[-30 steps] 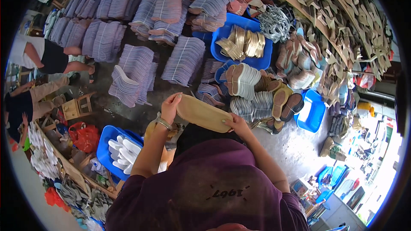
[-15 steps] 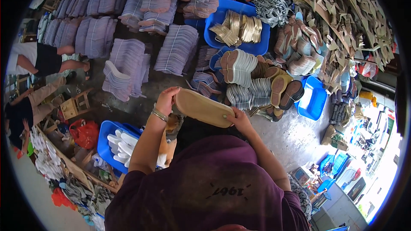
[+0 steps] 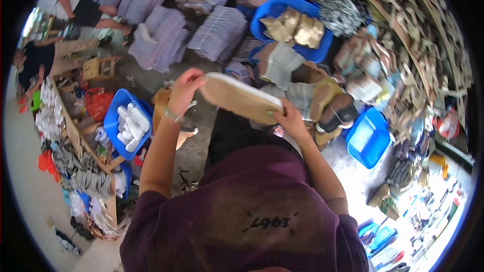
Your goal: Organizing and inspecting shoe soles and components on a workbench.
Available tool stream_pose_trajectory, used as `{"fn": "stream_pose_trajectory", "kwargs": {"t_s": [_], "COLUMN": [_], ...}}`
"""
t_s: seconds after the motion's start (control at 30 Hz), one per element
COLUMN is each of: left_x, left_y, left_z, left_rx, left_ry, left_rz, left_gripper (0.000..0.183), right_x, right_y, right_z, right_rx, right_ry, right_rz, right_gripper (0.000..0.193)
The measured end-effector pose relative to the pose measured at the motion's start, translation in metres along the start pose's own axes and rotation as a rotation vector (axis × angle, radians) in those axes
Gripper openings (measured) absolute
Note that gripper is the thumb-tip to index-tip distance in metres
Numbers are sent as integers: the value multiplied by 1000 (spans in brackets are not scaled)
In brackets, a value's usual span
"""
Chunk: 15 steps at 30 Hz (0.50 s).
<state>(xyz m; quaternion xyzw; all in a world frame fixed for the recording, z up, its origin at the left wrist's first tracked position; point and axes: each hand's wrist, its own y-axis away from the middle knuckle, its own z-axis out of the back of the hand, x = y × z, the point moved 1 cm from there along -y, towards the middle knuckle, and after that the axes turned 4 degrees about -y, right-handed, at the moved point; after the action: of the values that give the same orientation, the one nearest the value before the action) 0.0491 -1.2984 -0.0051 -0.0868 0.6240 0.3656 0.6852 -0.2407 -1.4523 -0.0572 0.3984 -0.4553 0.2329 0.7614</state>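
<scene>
Floor (image 3: 199, 157) blw held sole (image 3: 242, 99): grey, w/ bins (image 3: 370, 136).

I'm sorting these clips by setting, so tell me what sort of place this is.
Probably a shoemaking workshop: rows of bundled sole-shaped pieces stand about, a blue tub holds gold bundles, and the left hand and right hand hold a tan, white-edged sole.
</scene>
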Motion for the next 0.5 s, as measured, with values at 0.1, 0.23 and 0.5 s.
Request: {"fn": "stream_pose_trajectory", "kwargs": {"t_s": [0.1,0.23,0.5], "left_x": [30,26,24], "left_y": [65,120,148], "left_z": [-42,-110,-188], "left_rx": [-54,-19,263], "left_ry": [47,179,57], "left_rz": [65,198,107], "left_gripper": [9,7,12], "right_x": [-41,-76,-104], "right_y": [55,123,206], "right_z": [21,60,91], "right_rx": [92,65,-146], "right_ry": [-72,-221,-121], "right_rz": [-46,-9,-79], "right_gripper": [43,41,41]}}
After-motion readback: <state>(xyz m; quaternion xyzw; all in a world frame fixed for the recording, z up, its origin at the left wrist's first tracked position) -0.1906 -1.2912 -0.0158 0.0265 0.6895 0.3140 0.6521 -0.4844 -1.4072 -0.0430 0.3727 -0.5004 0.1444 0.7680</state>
